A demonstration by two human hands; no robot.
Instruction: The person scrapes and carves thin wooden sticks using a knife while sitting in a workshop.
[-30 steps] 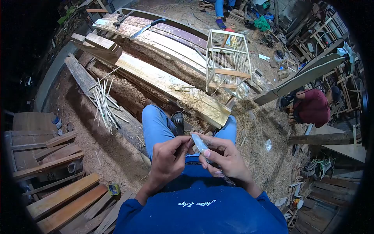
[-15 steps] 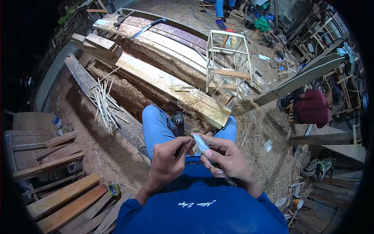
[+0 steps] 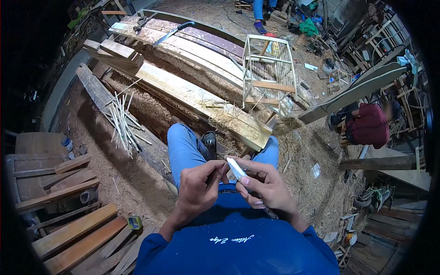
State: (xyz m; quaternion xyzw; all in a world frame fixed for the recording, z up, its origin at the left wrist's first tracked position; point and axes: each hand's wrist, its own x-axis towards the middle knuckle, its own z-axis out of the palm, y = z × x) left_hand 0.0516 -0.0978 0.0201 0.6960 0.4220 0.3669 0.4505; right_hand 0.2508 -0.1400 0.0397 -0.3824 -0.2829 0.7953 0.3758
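In front of my chest my right hand is wrapped round a knife, its thumb pressed along the side of the blade. The blade points up and to the left, and the end of the handle shows below my palm. My left hand is closed in a pinch just left of the blade tip. Whatever sits between its fingertips is hidden or too thin to make out. Both hands are close together above my lap.
A long wooden beam with straw on it lies ahead, and a slatted cage stands beyond it. Thin sticks are piled on a plank at left. A saw rests on boards farther back. A person in a maroon shirt is at right.
The knife blade has turned slightly and now catches the light more brightly. Both hands stay in nearly the same place.
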